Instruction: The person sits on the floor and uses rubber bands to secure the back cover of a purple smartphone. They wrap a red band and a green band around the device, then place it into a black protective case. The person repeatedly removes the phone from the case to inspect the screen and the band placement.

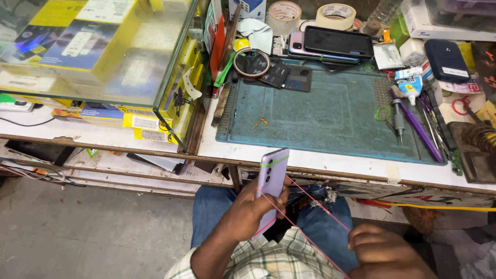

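Left hand (253, 212) grips lilac phone (272, 178)

A: What's boxed up here?
B: Yellow-and-blue flat boxes (77, 39) inside the glass case (155, 77) at left, and yellow packages (142, 124) stacked beneath it.
A: Any screens?
B: A dark phone (338, 41), screen off, lying at the worktop's (310, 163) back edge.

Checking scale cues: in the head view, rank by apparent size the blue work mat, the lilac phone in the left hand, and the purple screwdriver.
1. blue work mat
2. lilac phone, though nearness to the camera enlarges it
3. purple screwdriver
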